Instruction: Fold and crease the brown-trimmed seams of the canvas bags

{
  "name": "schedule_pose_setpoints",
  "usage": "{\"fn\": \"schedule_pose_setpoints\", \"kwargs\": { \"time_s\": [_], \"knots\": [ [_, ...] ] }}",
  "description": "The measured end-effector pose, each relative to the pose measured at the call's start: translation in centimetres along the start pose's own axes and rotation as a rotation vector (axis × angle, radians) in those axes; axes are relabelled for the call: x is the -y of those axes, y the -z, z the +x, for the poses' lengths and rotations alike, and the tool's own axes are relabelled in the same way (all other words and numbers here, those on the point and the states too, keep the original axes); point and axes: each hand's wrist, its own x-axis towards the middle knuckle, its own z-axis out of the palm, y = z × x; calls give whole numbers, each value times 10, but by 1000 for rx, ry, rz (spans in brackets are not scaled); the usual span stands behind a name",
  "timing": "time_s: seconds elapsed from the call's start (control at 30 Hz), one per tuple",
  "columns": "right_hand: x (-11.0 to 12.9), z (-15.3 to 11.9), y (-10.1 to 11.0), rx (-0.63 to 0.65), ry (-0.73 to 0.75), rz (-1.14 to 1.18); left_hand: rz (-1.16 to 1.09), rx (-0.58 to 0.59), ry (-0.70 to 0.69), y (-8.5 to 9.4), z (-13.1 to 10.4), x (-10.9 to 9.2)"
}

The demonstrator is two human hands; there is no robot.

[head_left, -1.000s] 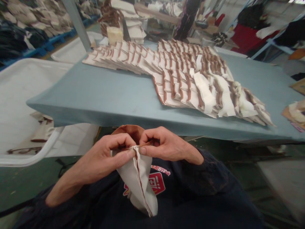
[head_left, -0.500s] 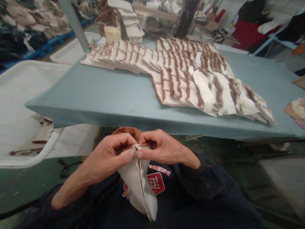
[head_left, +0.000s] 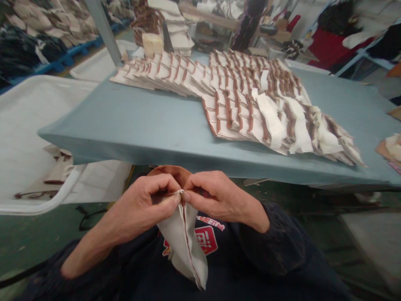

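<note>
The left hand [head_left: 142, 200] is closed in a pinch, thumb and fingers, on the top edge of an off-white, tapering cloth piece with a brown lining [head_left: 177, 242]. The same edge is pinched from the other side by the right hand [head_left: 219, 196], and the two thumbs nearly meet at the seam. The piece is held in front of a dark sweatshirt with a red and white print [head_left: 205, 240], just off the near side of the table, its lower end hanging free. The long seam, marked by a brown line, appears to be formed down to the hanging tip; only the top corner is being worked between the fingertips, and whether it is joined there cannot be told.

At the far left, cream and brown pieces [head_left: 58, 169] are held in a white plastic tub [head_left: 28, 108], and behind it a blue pallet [head_left: 56, 65] is loaded with cream and dark heaps. The table with a blue-grey cover [head_left: 134, 121] is spread with overlapping rows of cream pieces with brown edges [head_left: 232, 113], perhaps finished alike; towards the right, long white strips [head_left: 272, 121] are laid over them. Beyond, a pale yellow block [head_left: 152, 44], an off-white stack [head_left: 181, 39], a standing person in dark clothes [head_left: 249, 21] and red cloth [head_left: 327, 48] are seen.
</note>
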Motion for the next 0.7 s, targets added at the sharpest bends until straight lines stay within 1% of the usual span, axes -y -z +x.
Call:
{"fn": "schedule_pose_setpoints", "kwargs": {
  "time_s": [0.1, 0.17, 0.23, 0.3, 0.43, 0.57, 0.63, 0.7],
  "knots": [
    [4, 1, -1, -18, 77, -210, 4, -2, 2, 2, -1, 2],
    [5, 2, -1, -11, 92, -330, 6, -4, 13, 3, -2, 2],
    [6, 3, -1, -1, 91, -416, 20, -9, 18, 4, -3, 0],
    [7, 5, 0, 5, 88, -448, 46, -12, 10, 5, -4, -2],
    [10, 8, -2, 6, 68, -380, 89, -46, -34, 4, -6, -7],
    [15, 11, -11, -30, 0, -314, 86, -109, -83, 1, -7, -9],
    [17, 13, -15, -41, -47, -254, 66, -110, -73, 1, -7, -7],
    [18, 15, -17, -22, -123, -157, 23, -81, -51, 1, -6, -3]
  ]
}}
